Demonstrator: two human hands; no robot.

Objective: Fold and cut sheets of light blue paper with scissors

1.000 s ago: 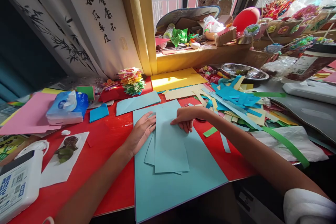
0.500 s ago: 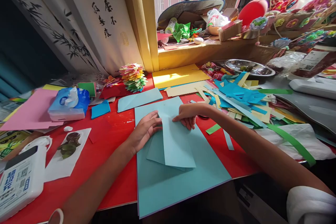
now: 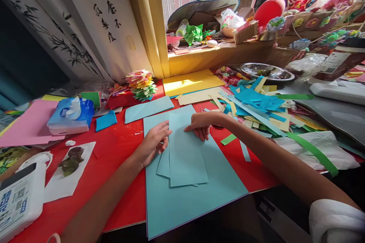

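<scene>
A light blue paper strip (image 3: 186,163) lies nearly flat over another light blue piece (image 3: 163,167), both on a large light blue sheet (image 3: 199,207). At the strip's left edge is my left hand (image 3: 155,142), its fingers loosely bent and apart, fingertips near or touching that edge. My right hand (image 3: 201,124) rests on the strip's upper right side. One of its fingers points left and presses on the paper, while the others curl under; the strip's right edge there is hidden by the hand.
Cut paper strips (image 3: 256,102) pile up at right, near a metal bowl (image 3: 268,72). A folded blue paper (image 3: 149,109) and a layered paper ornament (image 3: 141,84) lie behind. At left are a tissue pack (image 3: 71,115), a napkin with dark pieces (image 3: 61,186) and a white box (image 3: 21,201).
The strip's left side, bent up before, now lies flatter and further left, covering more of the piece below. My left hand has shifted slightly down along its edge. The right hand stays put.
</scene>
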